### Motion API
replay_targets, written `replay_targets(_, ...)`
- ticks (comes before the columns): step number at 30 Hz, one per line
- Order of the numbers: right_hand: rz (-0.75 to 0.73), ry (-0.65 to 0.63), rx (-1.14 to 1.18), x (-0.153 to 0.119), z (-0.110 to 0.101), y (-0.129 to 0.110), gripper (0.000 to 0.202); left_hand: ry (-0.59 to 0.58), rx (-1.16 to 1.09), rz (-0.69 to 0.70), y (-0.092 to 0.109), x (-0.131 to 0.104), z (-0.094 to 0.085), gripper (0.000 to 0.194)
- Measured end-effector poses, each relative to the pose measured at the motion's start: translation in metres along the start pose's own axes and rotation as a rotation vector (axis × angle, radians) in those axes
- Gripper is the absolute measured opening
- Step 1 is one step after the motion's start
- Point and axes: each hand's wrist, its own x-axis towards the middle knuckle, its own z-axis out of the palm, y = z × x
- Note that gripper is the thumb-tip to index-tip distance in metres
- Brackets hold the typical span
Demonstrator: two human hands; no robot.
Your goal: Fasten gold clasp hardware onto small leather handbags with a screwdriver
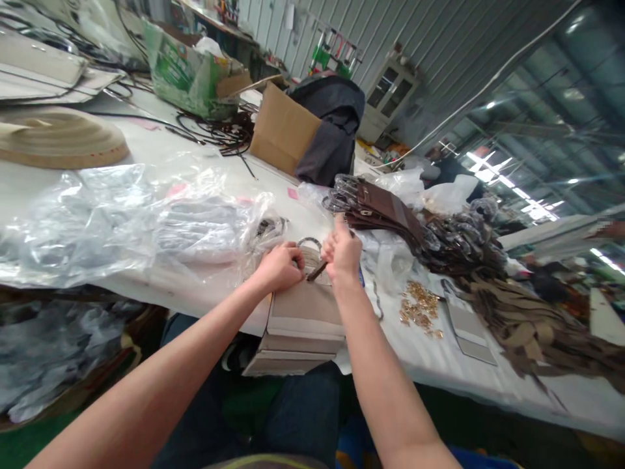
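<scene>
Beneath both hands, a beige, flat-panelled piece [305, 316] hangs over the near edge of the white surface [209, 286]. At its top, the left hand [284, 267] rests with fingers curled; whether it pinches anything cannot be told. Beside it, the right hand [344, 254] is closed around a dark, slender piece [317, 271] angled down toward the beige top, its index finger pointing away. Good work here seems to call for the left hand bracing the beige piece close to the contact point, with fingertips clear of the dark piece's lower end, and the right hand steering with small, even pressure. Left of the left hand lie crinkled clear plastic bags [195, 228]; right of the right hand, small gold-coloured metal pieces [420, 306]. Beyond the right hand sit stacked dark-brown panels [385, 208]; farther off stands an open brown cardboard box [283, 127].
</scene>
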Motion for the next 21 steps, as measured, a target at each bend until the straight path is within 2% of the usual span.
replay_targets(2,-0.176,0.002,0.025,-0.019,-0.008,-0.003,0.076,0.001,-0.004,-0.008,-0.002,0.0,0.001,0.012)
replay_targets(4,-0.285,0.004,-0.017,-0.034,-0.01,-0.001,0.074,-0.001,-0.005,-0.021,-0.003,0.0,0.002,0.012)
replay_targets(13,-0.493,0.047,-0.154,-0.061,-0.01,0.01,0.069,-0.008,-0.002,0.008,-0.004,-0.002,0.0,0.014)
replay_targets(17,-0.499,0.019,-0.222,-0.062,-0.01,0.01,0.069,-0.003,-0.007,-0.013,-0.006,-0.002,0.003,0.013)
replay_targets(21,-0.372,0.018,-0.249,-0.054,-0.006,0.012,0.068,-0.019,-0.002,0.008,-0.009,-0.001,0.002,0.016)
